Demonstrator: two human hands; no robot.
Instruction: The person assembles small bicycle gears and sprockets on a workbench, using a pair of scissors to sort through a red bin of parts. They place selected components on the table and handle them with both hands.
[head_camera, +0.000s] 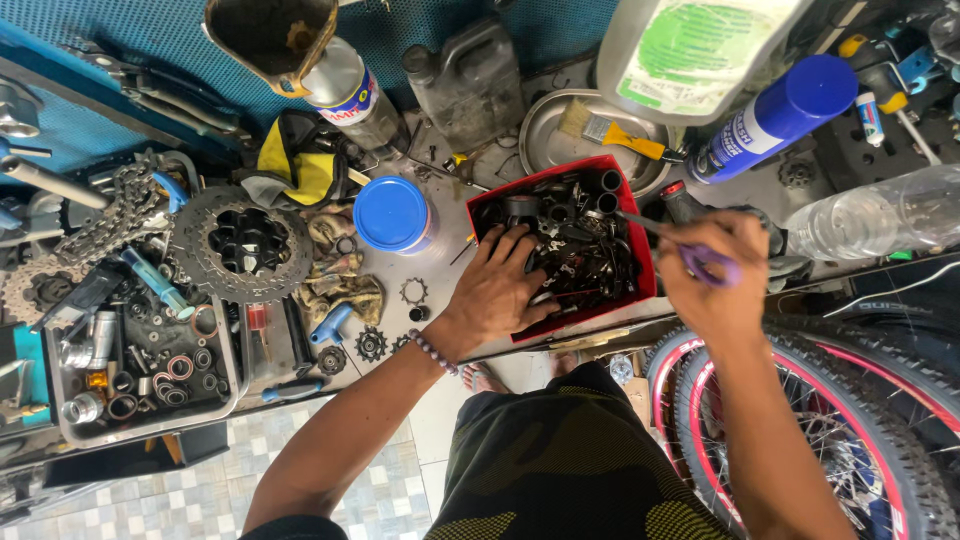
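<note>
Left hand (497, 290) inside crowded red bin (645, 262)

Bicycle repair workshop.
Cluttered workbench (440, 250): sprocket cassette (243, 243), chain (110, 215), red parts bin (640, 240), oil jug (470, 80), spray can (775, 115); knobby wheel (850, 420) near right.

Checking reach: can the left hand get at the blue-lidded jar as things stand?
Probably yes. The left hand rests in the red box, and the blue-lidded jar stands just beside it, with nothing between them.
</note>
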